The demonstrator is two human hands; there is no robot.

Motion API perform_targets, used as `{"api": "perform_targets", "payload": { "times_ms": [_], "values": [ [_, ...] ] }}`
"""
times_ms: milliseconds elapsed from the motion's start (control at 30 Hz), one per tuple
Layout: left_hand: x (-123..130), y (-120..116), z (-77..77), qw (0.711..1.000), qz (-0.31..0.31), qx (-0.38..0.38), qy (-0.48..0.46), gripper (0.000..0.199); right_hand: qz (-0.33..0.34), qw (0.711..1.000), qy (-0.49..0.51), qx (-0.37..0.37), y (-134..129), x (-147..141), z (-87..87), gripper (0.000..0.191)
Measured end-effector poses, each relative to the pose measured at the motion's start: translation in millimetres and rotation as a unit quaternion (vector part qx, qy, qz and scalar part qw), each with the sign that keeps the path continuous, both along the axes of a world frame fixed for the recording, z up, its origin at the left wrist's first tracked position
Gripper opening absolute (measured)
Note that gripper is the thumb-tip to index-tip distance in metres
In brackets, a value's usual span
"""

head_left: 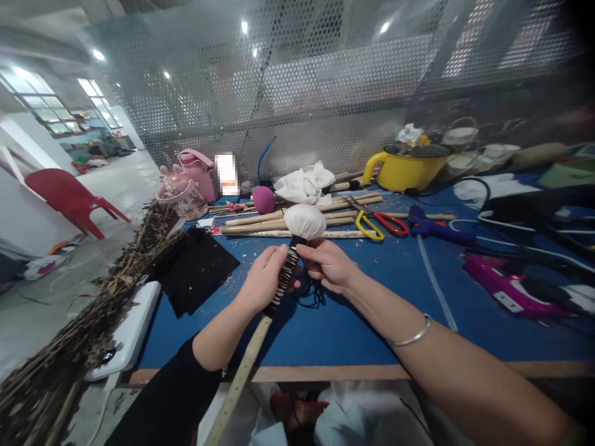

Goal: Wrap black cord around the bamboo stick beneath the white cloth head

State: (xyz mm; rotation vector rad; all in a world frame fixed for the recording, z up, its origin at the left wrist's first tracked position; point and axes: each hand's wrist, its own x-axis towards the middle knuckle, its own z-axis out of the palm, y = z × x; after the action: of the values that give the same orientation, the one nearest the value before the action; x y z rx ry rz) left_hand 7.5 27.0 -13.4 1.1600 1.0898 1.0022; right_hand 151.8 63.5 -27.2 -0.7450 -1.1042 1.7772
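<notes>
A long pale stick with small dark dots point(248, 359) slants up from the bottom edge to a round white cloth-covered head point(305, 222). Below the head its neck is wrapped in black with white stripes point(284, 279). My left hand point(263, 275) is closed around this wrapped neck, thumb along its upper side. With thumb and fingers together, my right hand point(328, 263) pinches the black band just under the head. Loops of thin black cord point(313, 297) hang or lie below my right hand; whether its curled fingers also hold cord is hidden.
Pale sticks point(255, 220), yellow-and-red-handled scissors point(372, 229) and a blue glue gun point(418, 223) lie beyond my hands. Black cloth point(195, 266) and a dried-stalk bundle point(116, 285) are left. A purple power strip point(506, 291) lies right; a yellow pot point(411, 170) stands behind.
</notes>
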Motion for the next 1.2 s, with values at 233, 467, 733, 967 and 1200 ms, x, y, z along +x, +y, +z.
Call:
{"api": "perform_targets", "payload": {
  "times_ms": [233,467,733,967,1200],
  "values": [
    [3,0,-6.6,0.943,0.129,0.221,0.211,0.033,0.005,1.000,-0.018,-0.002,1,-5,-7.7,0.031],
    [2,4,-4.8,0.970,0.149,0.160,0.108,0.034,-0.014,0.999,-0.018,0.022,-2,-4,0.5,0.032],
    [-2,7,6.8,0.990,0.130,0.048,-0.009,0.036,-0.032,0.998,-0.045,0.027,-4,-1,7.9,0.035],
    [-2,9,8.4,0.990,0.102,0.001,-0.100,0.039,-0.028,0.999,-0.024,0.010,-3,0,9.3,0.034],
    [-3,7,4.6,0.985,0.015,-0.045,-0.165,0.026,0.047,0.999,-0.022,-0.008,0,5,5.5,0.029]
  ]
}}
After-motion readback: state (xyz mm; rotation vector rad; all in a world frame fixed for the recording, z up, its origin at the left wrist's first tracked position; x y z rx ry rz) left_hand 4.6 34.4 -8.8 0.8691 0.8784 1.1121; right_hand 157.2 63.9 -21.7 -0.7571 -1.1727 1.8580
